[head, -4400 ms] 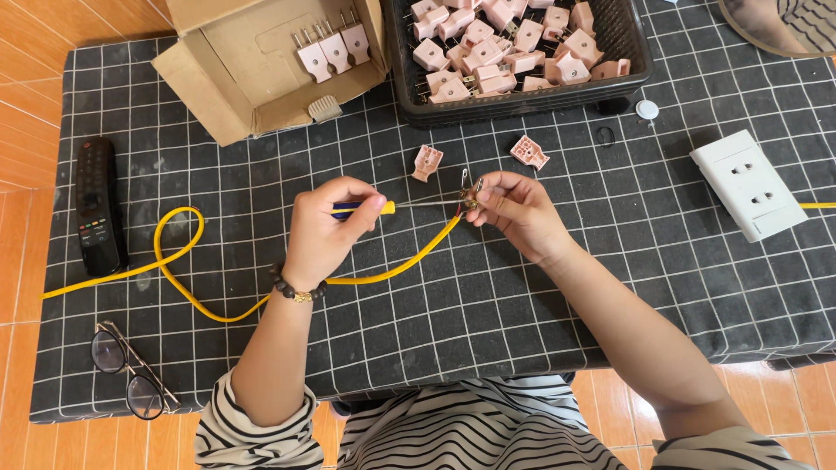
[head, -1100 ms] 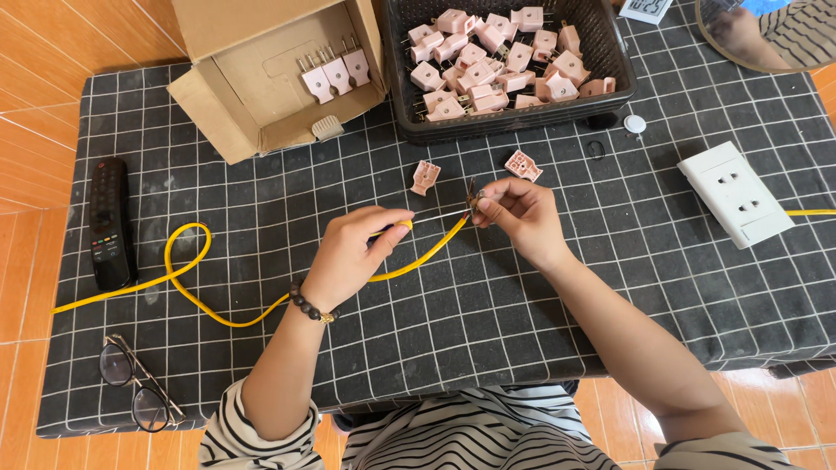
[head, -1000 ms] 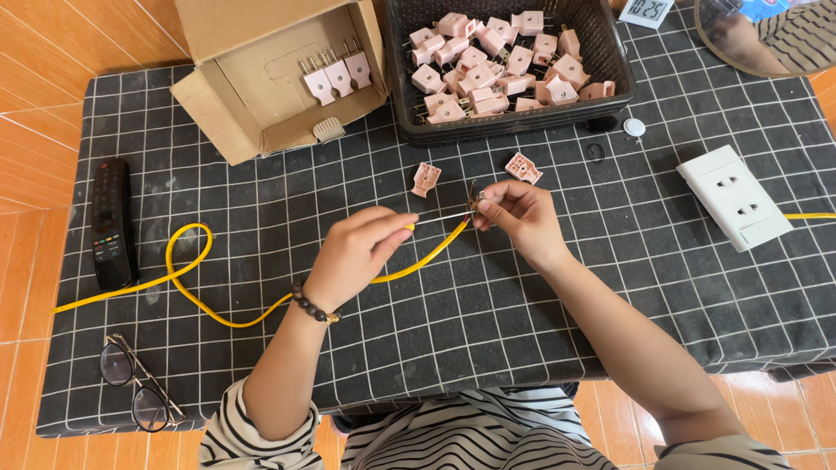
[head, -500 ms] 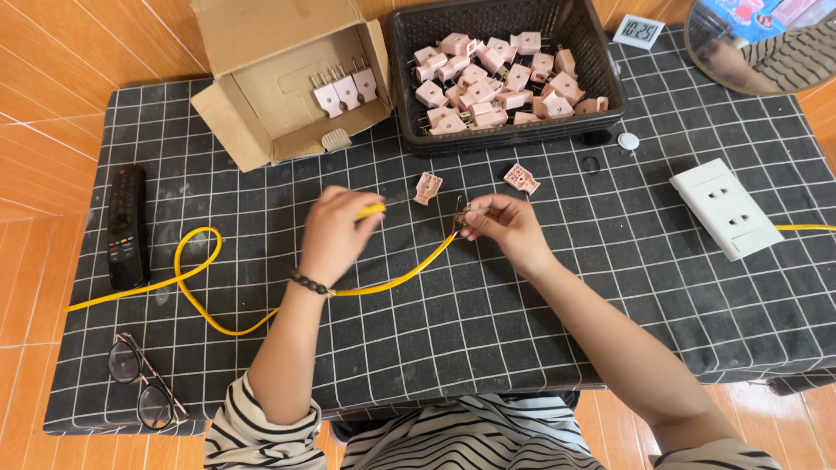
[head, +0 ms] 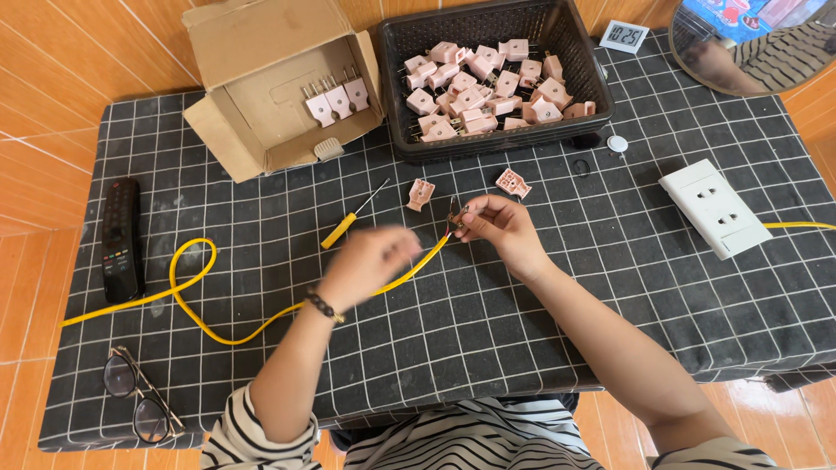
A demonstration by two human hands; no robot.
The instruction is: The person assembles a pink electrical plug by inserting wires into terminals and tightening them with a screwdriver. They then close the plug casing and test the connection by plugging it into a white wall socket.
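Yellow cable [head: 261,326] end is pinched at frame centre by the right hand [head: 501,228], while the blurred left hand [head: 370,261], grip impossible to tell, hovers just beside it, a yellow-handled screwdriver [head: 353,218] lying free on open checked tablecloth [head: 540,331] below the black basket [head: 488,139].
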